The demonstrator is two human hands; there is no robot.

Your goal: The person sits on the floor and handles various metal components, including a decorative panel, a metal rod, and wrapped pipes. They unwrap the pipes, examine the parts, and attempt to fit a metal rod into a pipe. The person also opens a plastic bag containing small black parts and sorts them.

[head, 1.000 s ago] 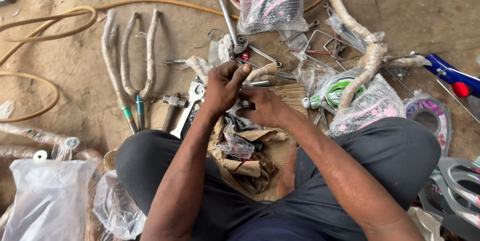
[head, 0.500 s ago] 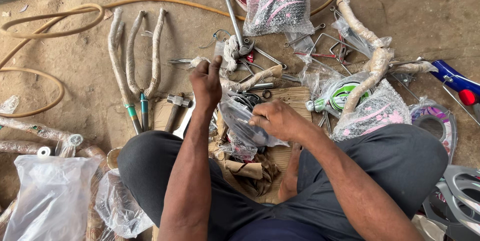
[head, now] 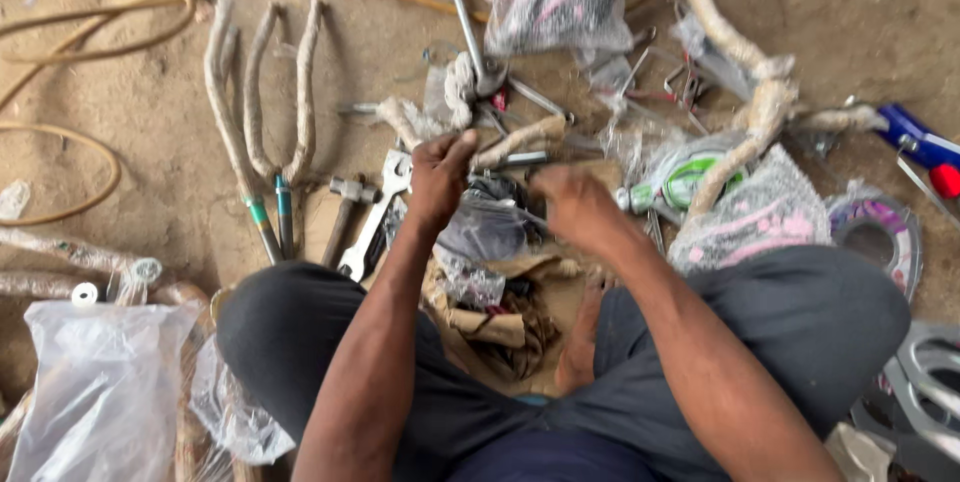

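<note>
Left hand [head: 438, 177] pinches the upper edge of a small clear plastic bag of dark parts [head: 487, 227], lifting it above the lap, while the right hand [head: 578, 207], fingers curled, grips the bag's right side; motion blur hides the exact hold. Just left of the bag lie a silver open-ended wrench [head: 372, 227] and a small steel hammer [head: 343, 212] on the dusty ground; paper-wrapped fork tubes [head: 255, 112] lie further left. To work the bag well, I judge both hands should keep the thin film taut over the lap, so nothing spills among the clutter.
</note>
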